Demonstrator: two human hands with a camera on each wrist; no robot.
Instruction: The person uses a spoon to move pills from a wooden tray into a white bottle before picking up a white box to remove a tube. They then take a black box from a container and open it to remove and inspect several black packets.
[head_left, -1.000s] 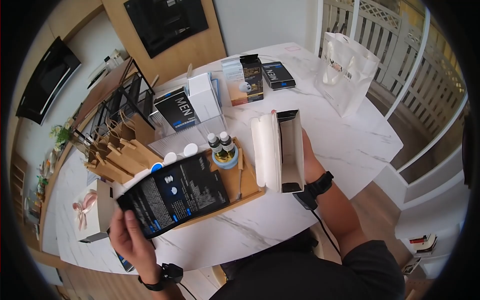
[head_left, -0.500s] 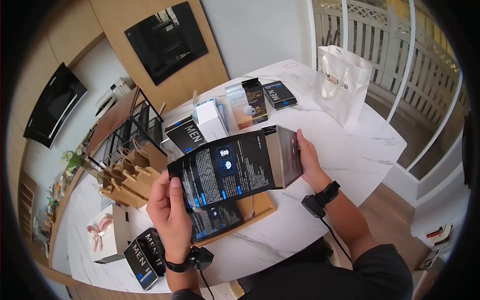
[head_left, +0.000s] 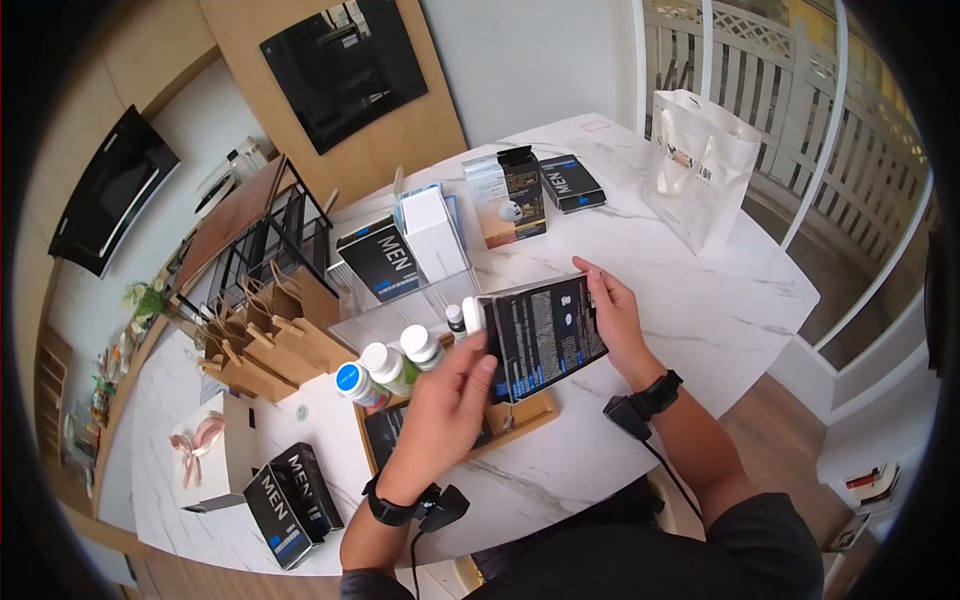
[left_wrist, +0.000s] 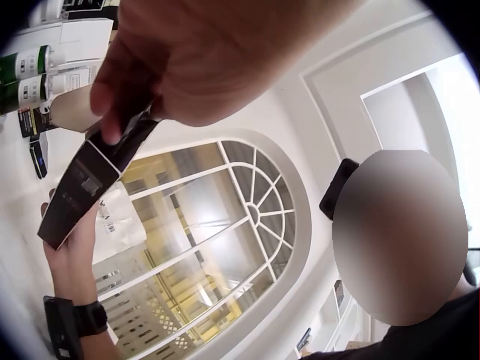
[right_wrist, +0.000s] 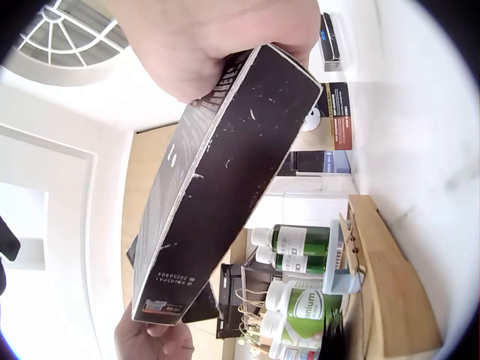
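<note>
A black printed box [head_left: 552,335] is held above the table, with pale contents [head_left: 472,318] showing at its left end. My left hand [head_left: 440,405] pinches that end, its fingers curled at the dark edge in the left wrist view. My right hand [head_left: 618,318] grips the opposite end, thumb on the near face. From the right wrist, the box's narrow black side [right_wrist: 217,180] faces the camera, and my left hand [right_wrist: 154,341] is at its far end. Below lies a wooden tray [head_left: 540,412] with a dark printed packet [head_left: 385,435], partly hidden by my left arm.
White-capped bottles [head_left: 420,345] and a blue-capped one [head_left: 360,385] stand by the tray. Paper bags [head_left: 270,335], a ribboned box [head_left: 215,455] and two MEN boxes [head_left: 285,510] are left. Behind are an acrylic holder [head_left: 400,310], more boxes [head_left: 507,200] and a white bag [head_left: 700,170].
My left hand has moved right to the box's end. The large black printed piece it held no longer shows separately. My right hand has turned the box, and its printed face shows; the bottles are uncovered.
</note>
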